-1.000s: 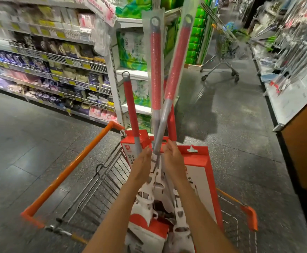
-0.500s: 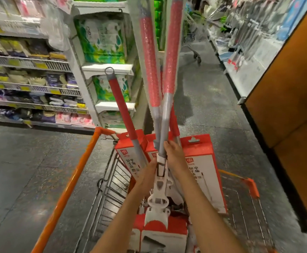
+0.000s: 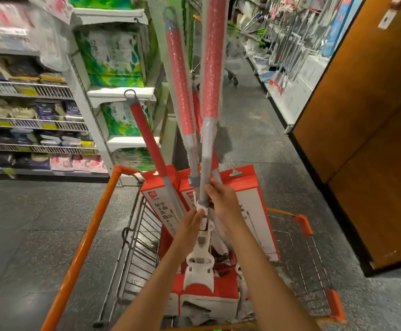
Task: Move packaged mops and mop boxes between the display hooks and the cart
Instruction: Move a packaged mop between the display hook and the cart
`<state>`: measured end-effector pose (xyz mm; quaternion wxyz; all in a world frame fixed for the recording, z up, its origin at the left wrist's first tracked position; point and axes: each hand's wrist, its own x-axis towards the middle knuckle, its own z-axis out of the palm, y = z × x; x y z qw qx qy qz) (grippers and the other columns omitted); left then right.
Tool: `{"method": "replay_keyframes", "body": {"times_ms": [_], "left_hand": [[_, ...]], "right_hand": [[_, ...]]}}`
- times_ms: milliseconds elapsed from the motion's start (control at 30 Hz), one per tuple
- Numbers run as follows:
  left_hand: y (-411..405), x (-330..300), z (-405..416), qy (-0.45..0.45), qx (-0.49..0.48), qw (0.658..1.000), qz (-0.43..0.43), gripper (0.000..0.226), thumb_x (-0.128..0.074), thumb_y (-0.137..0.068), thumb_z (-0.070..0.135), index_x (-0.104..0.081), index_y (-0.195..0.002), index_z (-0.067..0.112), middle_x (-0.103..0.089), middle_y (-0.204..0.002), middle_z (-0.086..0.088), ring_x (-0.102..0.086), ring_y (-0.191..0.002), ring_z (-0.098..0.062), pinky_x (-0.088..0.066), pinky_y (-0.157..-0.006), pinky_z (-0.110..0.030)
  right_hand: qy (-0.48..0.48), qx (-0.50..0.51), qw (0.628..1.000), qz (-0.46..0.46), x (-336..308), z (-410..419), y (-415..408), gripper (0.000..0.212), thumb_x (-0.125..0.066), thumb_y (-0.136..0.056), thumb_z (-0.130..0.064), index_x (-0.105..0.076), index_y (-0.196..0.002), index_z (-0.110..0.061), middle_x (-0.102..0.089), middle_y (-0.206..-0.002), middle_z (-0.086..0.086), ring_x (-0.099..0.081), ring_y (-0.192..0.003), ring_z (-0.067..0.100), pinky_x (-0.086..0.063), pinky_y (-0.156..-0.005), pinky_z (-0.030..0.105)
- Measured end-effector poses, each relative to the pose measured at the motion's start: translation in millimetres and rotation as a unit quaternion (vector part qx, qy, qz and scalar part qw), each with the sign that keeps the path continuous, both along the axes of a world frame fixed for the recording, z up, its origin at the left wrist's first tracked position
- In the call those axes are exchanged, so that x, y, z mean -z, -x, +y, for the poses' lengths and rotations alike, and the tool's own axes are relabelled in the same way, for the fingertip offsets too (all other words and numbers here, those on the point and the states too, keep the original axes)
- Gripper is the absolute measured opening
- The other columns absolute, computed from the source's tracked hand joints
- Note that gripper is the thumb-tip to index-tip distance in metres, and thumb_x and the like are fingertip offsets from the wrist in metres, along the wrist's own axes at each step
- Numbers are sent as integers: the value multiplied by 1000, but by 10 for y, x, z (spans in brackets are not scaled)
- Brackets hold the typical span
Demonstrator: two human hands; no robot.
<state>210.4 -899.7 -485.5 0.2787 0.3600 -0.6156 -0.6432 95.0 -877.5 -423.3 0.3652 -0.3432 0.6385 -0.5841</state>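
Note:
A wire cart with orange rails [image 3: 92, 225] stands in front of me. It holds upright red-and-white mop boxes [image 3: 254, 206] and several packaged mops with red handles. My right hand [image 3: 225, 204] grips the grey shaft of one plastic-wrapped mop [image 3: 210, 68] just above its white head. My left hand [image 3: 189, 225] holds the same mop at its white collar, lower down. A second wrapped mop [image 3: 178, 75] leans beside it, and a third mop [image 3: 147, 139] tilts left against a box. The mop heads rest low in the cart.
Shelves of tissue packs [image 3: 113, 58] and small goods [image 3: 27, 115] line the left. An orange-brown panel [image 3: 361, 139] stands close on the right. Hanging mops on display hooks [image 3: 290, 39] run down the far right aisle. Another cart [image 3: 232, 51] is parked farther along.
The view has swung right and closer to the brown panel. Both hands keep their hold on the mop, which has risen slightly in the cart.

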Motion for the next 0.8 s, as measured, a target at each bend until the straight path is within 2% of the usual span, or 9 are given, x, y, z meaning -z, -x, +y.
{"method": "replay_keyframes", "body": {"times_ms": [100, 167, 233, 333, 500, 567, 633, 700, 800], "left_hand": [[41, -227, 98, 23, -14, 1000, -6, 44, -41, -102, 43, -62, -108, 4, -67, -89, -14, -63, -83, -29, -53, -81, -36], [102, -421, 145, 39, -24, 999, -10, 44, -39, -106, 41, -63, -113, 5, -66, -104, -26, -63, -98, -41, -50, -92, -51], [165, -662, 205, 43, -17, 999, 11, 42, -40, -102, 47, -65, -119, 17, -70, -111, -17, -66, -106, -32, -51, -95, -48], [278, -969, 287, 56, -11, 998, 19, 40, -41, -103, 46, -67, -115, 18, -72, -104, -7, -67, -97, -22, -50, -91, -40], [474, -1478, 425, 110, -13, 994, 20, 38, -40, -108, 38, -63, -97, 10, -59, -75, -1, -57, -68, -12, -46, -69, -29], [547, -1691, 464, 128, -8, 991, 29, 39, -40, -108, 36, -63, -94, 7, -60, -77, -6, -58, -69, -12, -47, -69, -27], [631, -1900, 499, 117, -12, 991, 55, 39, -44, -108, 34, -67, -92, 7, -65, -73, -3, -62, -64, -9, -51, -66, -24], [704, -2081, 534, 122, -5, 990, 66, 39, -45, -107, 38, -67, -82, 17, -69, -65, 6, -64, -58, -5, -53, -58, -18], [798, -2277, 630, 129, 36, 988, 80, 42, -49, -103, 48, -66, -77, 21, -69, -69, 2, -64, -64, -11, -52, -61, -20]], "right_hand": [[34, -1, 999, -15, -280, 126, 14, 34, -57, -100, -16, -79, -82, -36, -74, -79, -1, -68, -78, 18, -58, -78, 47], [64, 1, 998, -29, -495, 197, 75, 29, -57, -99, -13, -78, -83, -26, -76, -78, -4, -72, -74, 13, -60, -68, 30], [78, 6, 997, -11, -706, 267, 169, 19, -59, -99, -13, -75, -89, -17, -75, -78, 3, -70, -73, 14, -58, -66, 27], [106, 4, 994, 1, -879, 401, 350, 18, -60, -99, -25, -72, -103, -12, -73, -103, 17, -68, -95, 23, -55, -88, 46], [89, 21, 995, -47, -844, 878, 513, 76, -66, -80, -70, -58, -139, -22, -61, -140, 3, -56, -130, 20, -41, -113, 46], [70, 9, 996, -53, -696, 1097, 558, 66, -69, -79, -66, -63, -134, -30, -64, -136, 1, -60, -125, 18, -45, -110, 47], [28, -20, 999, -17, -595, 1282, 561, 26, -69, -89, -51, -70, -116, -49, -71, -121, -12, -67, -108, 1, -54, -91, 26], [19, -42, 999, 11, -595, 1401, 556, 25, -70, -89, -33, -73, -95, -57, -74, -100, -23, -68, -87, -9, -50, -70, 9], [59, -75, 995, 4, -684, 1491, 587, 29, -72, -84, -27, -73, -112, -28, -74, -99, -11, -69, -95, 8, -51, -74, 16]]}}
